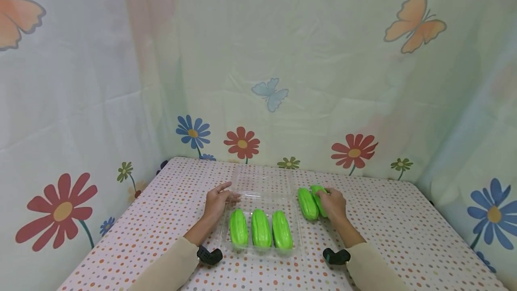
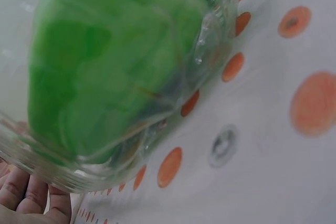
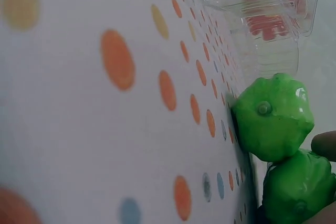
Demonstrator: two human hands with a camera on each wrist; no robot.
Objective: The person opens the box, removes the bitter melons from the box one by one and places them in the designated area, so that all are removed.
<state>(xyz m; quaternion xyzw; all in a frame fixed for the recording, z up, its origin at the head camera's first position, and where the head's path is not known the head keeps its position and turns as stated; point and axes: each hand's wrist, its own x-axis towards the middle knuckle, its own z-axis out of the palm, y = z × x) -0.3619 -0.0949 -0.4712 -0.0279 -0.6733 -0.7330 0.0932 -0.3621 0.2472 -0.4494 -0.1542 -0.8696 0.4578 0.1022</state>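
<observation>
A clear plastic clamshell box (image 1: 298,232) lies with its lid (image 1: 262,184) folded back. Three green ribbed gourds sit side by side in its base: a left one (image 1: 238,228), a middle one (image 1: 261,229) and a right one (image 1: 282,230). My left hand (image 1: 216,202) is at the box's back left corner, fingers loosely extended by the hinge; fingers (image 2: 35,195) show beyond the box wall in the left wrist view. Right of the box, two more gourds lie touching. My right hand (image 1: 334,202) grips the outer gourd (image 3: 300,187), beside the inner gourd (image 3: 273,119).
A dotted cloth covers the table (image 1: 387,228). Behind it and at both sides hangs a curtain (image 1: 315,116) printed with flowers and butterflies. Each wrist wears a black camera, the left one (image 1: 209,255) close to the box's front left corner.
</observation>
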